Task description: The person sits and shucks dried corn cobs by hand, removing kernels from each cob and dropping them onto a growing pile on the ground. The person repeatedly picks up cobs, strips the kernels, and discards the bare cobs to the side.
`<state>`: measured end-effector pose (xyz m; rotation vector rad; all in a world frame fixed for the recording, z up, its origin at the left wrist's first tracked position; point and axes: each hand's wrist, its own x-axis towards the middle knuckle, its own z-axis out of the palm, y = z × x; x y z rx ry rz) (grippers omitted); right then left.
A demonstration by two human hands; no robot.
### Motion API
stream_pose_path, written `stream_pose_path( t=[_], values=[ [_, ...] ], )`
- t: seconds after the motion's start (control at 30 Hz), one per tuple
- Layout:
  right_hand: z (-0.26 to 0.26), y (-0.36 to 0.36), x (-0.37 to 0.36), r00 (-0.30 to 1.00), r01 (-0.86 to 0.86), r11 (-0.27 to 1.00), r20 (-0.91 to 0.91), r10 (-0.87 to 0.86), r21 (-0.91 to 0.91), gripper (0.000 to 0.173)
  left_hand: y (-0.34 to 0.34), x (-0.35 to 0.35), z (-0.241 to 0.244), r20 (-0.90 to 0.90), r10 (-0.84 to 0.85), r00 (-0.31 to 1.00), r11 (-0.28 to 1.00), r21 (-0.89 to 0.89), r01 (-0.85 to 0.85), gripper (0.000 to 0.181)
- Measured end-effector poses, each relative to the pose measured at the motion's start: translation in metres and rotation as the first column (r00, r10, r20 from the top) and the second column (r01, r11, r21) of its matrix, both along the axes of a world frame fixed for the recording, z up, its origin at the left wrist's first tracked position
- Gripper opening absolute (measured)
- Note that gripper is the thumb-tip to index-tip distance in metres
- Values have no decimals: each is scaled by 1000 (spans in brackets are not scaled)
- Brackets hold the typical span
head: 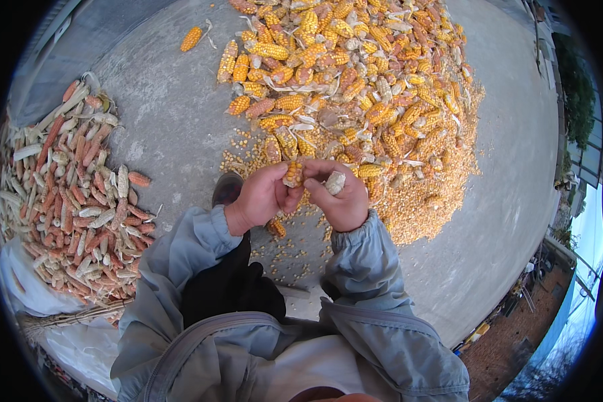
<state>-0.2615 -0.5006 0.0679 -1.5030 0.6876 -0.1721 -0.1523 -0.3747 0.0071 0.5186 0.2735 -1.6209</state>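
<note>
Close in front of my body, my left hand (264, 196) grips a short, partly shelled ear of corn (293, 174) with orange-yellow kernels. My right hand (342, 201) holds a pale cob piece (335, 183) between thumb and palm, and its fingertips are close to the ear. Whether they touch it I cannot tell. Just beyond both hands spreads a heap of corn ears (331, 65), many with patches of bare cob and shreds of husk. Loose kernels (417, 216) lie thick along the heap's right side. One ear (276, 228) rests on the floor below my left wrist.
At the left is a big pile of bare cobs (80, 201), reddish and whitish, beside white sacking (35, 281) and a straw broom (75, 314). A lone ear (191, 38) lies on the concrete floor (161, 95). My shoe (227, 188) is near the heap's edge.
</note>
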Motion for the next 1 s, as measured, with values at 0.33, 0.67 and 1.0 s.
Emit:
stream_pose_path(
  t=[0.33, 0.67, 1.0],
  values=[
    [-13, 4, 5, 985, 12, 946, -159, -67, -325, 29, -2, -9, 11, 740, -40, 671, 998, 58, -5, 39],
    [-24, 2, 6, 978, 92, 971, -161, -129, -221, 30, -5, -11, 13, 793, -22, 608, 999, 32, -6, 39],
    [-16, 3, 5, 990, -44, 885, -139, -24, -464, 40, -10, -10, 9, 782, 24, 622, 999, 2, -40, 36]
  ],
)
